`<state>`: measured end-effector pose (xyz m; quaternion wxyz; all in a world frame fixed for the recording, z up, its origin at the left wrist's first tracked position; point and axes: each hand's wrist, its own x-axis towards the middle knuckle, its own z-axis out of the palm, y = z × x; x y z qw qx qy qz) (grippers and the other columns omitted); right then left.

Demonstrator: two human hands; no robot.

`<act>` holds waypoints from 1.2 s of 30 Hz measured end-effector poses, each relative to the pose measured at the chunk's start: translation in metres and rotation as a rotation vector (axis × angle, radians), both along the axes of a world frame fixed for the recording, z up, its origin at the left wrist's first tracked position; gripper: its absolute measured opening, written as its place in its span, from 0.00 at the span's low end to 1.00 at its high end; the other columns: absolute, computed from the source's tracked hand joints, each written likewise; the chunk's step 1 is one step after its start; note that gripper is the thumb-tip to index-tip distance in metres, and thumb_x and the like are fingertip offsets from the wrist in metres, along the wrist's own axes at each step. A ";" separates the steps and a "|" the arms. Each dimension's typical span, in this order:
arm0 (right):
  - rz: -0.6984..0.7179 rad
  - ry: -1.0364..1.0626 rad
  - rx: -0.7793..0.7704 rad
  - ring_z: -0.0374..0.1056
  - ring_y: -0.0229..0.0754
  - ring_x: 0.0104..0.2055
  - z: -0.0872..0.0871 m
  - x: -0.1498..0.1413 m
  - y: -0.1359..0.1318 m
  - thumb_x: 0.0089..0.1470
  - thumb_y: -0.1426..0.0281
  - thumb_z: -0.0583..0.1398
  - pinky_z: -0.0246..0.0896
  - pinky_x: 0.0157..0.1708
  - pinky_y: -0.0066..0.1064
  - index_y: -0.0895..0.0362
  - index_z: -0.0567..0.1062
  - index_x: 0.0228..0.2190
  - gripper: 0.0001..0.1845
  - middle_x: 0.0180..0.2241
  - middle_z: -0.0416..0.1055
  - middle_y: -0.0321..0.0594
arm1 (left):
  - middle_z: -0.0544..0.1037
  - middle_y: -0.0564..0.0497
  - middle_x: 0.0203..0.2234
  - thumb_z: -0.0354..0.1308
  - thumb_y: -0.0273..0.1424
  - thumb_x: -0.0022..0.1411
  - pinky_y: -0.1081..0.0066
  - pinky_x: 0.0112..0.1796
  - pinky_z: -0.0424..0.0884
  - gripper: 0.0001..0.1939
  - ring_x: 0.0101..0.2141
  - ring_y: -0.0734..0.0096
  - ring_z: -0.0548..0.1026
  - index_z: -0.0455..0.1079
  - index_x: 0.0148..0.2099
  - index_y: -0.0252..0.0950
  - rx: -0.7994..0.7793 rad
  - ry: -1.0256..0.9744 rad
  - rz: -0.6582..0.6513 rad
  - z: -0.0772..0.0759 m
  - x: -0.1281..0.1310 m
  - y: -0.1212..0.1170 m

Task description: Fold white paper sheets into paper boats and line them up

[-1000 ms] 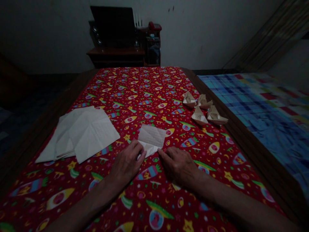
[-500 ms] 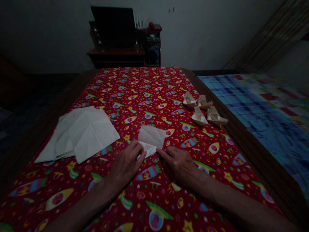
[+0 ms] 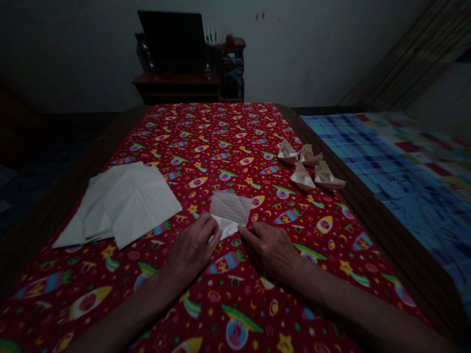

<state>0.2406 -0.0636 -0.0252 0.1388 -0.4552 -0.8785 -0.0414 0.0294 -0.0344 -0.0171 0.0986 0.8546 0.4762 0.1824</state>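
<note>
A small folded sheet of lined paper [image 3: 232, 208] lies on the red patterned cloth, its near part creased over into a paler flap. At its left corner my left hand [image 3: 196, 240] is closed, thumb and fingers pinching the edge. My right hand [image 3: 267, 245] presses a fingertip on the near right corner of the fold, the other fingers curled under and partly hidden. To the left lies a fanned pile of creased white paper sheets [image 3: 143, 206]. Several folded paper boats [image 3: 302, 177] sit together toward the right side.
The red cloth [image 3: 221, 139] covers a table with dark wooden edges [image 3: 375, 225]. Beyond it stand a black monitor [image 3: 172, 41] on a desk and a red telephone [image 3: 235, 42]. A blue checked bedspread [image 3: 353, 162] spreads on the right.
Both hands stay at the paper's near corners, with hardly any movement. The view has shifted very slightly.
</note>
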 end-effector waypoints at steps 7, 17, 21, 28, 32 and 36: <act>-0.006 0.034 0.096 0.60 0.38 0.25 0.000 0.000 0.001 0.53 0.75 0.54 0.43 0.23 0.31 0.59 0.72 0.38 0.10 0.24 0.67 0.38 | 0.66 0.53 0.29 0.46 0.30 0.66 0.72 0.30 0.65 0.09 0.29 0.72 0.69 0.60 0.31 0.37 0.011 -0.001 0.003 -0.001 0.000 0.001; -0.028 0.001 0.091 0.61 0.37 0.24 0.001 -0.001 0.001 0.52 0.74 0.55 0.42 0.22 0.31 0.59 0.73 0.35 0.09 0.23 0.67 0.37 | 0.68 0.49 0.53 0.50 0.24 0.63 0.59 0.45 0.67 0.17 0.49 0.57 0.66 0.63 0.54 0.39 0.236 0.236 -0.202 0.012 0.005 -0.004; -0.038 0.005 0.103 0.61 0.37 0.24 0.001 -0.002 0.001 0.53 0.74 0.55 0.41 0.22 0.31 0.59 0.73 0.35 0.08 0.23 0.68 0.38 | 0.71 0.49 0.52 0.49 0.23 0.63 0.62 0.50 0.63 0.17 0.52 0.60 0.65 0.65 0.54 0.33 0.270 0.322 -0.285 0.011 0.009 -0.006; -0.051 -0.030 0.043 0.61 0.37 0.24 0.003 -0.001 0.002 0.52 0.74 0.55 0.41 0.22 0.31 0.58 0.73 0.35 0.09 0.24 0.68 0.38 | 0.64 0.40 0.57 0.47 0.24 0.58 0.59 0.59 0.49 0.26 0.59 0.59 0.59 0.59 0.59 0.26 0.211 0.413 -0.271 0.004 0.005 -0.019; -0.048 -0.018 0.046 0.61 0.37 0.25 0.003 -0.001 0.003 0.53 0.74 0.54 0.42 0.22 0.30 0.59 0.73 0.36 0.10 0.24 0.69 0.39 | 0.62 0.40 0.59 0.47 0.22 0.53 0.57 0.59 0.49 0.31 0.60 0.57 0.56 0.56 0.61 0.26 0.151 0.408 -0.220 0.007 -0.007 -0.025; -0.039 -0.021 0.058 0.61 0.37 0.25 0.002 -0.002 0.003 0.53 0.75 0.53 0.43 0.23 0.30 0.60 0.73 0.36 0.10 0.25 0.69 0.40 | 0.62 0.41 0.59 0.46 0.19 0.51 0.56 0.59 0.51 0.31 0.60 0.58 0.56 0.57 0.60 0.27 0.153 0.377 -0.184 0.009 -0.012 -0.027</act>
